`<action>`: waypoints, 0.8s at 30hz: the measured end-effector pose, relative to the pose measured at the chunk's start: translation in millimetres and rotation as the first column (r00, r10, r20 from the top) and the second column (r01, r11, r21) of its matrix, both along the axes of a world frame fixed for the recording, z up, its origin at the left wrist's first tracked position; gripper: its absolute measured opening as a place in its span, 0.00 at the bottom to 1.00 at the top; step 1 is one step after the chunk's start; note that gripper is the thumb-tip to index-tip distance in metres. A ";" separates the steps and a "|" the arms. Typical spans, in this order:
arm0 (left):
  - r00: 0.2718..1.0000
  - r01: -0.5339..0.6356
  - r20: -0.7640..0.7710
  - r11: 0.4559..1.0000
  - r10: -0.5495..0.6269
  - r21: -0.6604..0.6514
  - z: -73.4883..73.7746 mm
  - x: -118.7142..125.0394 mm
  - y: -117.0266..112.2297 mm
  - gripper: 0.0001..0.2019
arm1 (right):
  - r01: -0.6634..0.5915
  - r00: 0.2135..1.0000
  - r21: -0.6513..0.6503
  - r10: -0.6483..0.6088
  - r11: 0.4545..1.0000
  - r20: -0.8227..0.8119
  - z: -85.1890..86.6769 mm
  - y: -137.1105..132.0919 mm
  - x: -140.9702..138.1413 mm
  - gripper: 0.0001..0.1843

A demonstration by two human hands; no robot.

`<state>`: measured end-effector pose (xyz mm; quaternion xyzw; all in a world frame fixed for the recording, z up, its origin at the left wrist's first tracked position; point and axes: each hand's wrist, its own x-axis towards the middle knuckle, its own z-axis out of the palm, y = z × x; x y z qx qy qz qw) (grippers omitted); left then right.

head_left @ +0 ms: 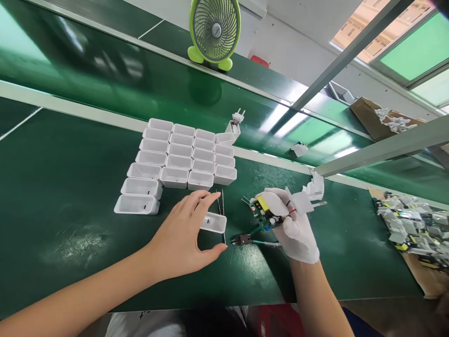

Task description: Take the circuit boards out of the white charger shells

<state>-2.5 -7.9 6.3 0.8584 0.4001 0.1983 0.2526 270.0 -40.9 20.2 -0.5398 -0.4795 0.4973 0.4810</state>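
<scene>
My bare left hand hovers with thumb and fingers spread around one end of a small white plastic case; its grip does not close on the case. Part of that case hides behind the hand. In a white glove, my right hand is closed on a green circuit board with a yellow component, wired to a white two-pin plug. Tweezers lie beside the single case. Cutting pliers rest on the table between my hands.
Rows of open white cases stand at the back left. One upright case holds a plug. Many board-and-plug assemblies are piled on cardboard at the right. A green fan stands on the back ledge.
</scene>
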 end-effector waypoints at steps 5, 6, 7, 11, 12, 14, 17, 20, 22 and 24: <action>0.999 -0.051 0.006 0.995 0.051 0.088 -17.7 8.1 -3.7 0.29 | 0.005 0.996 -0.003 -0.004 1.000 0.091 0.2 -0.4 -1.8 0.39; 0.999 -0.036 0.017 0.998 0.035 0.050 -18.7 8.2 -3.0 0.25 | 0.004 0.993 0.004 -0.004 1.000 0.117 -0.1 -0.1 -3.0 0.40; 0.999 -0.015 0.033 1.000 0.014 0.008 -18.4 7.9 -2.0 0.23 | -0.006 0.991 0.007 0.005 1.000 0.132 -0.7 0.4 -4.5 0.40; 0.999 0.019 0.044 0.999 -0.017 -0.031 -9.7 4.0 3.0 0.27 | -0.183 0.982 -0.043 0.185 0.982 0.037 -3.3 3.8 -14.9 0.35; 1.000 0.013 0.022 1.000 -0.013 -0.006 -7.4 3.1 3.9 0.27 | -0.229 0.973 -0.054 0.230 0.972 0.008 -3.7 4.9 -18.1 0.33; 0.999 0.003 -0.032 0.999 -0.002 0.033 -4.0 1.6 5.1 0.26 | -0.278 0.961 -0.067 0.277 0.958 -0.023 -3.9 6.7 -23.7 0.32; 0.994 -0.026 -0.103 0.999 0.029 0.036 -1.8 0.3 5.6 0.28 | -0.315 0.949 -0.113 0.310 0.942 -0.061 -3.9 7.7 -27.2 0.36; 0.995 -0.049 -0.090 0.999 0.049 -0.001 -1.3 -1.2 5.3 0.30 | -0.367 0.930 -0.159 0.354 0.917 -0.101 -5.2 6.5 -24.7 0.39; 0.998 -0.022 -0.060 0.999 0.020 -0.031 -1.6 -2.2 4.4 0.33 | -0.390 0.920 -0.179 0.372 0.903 -0.126 -6.5 5.2 -22.3 0.40; 0.997 0.029 -0.069 0.999 -0.031 -0.027 -3.4 -2.2 2.8 0.36 | -0.403 0.914 -0.196 0.380 0.894 -0.143 -7.3 4.0 -21.1 0.42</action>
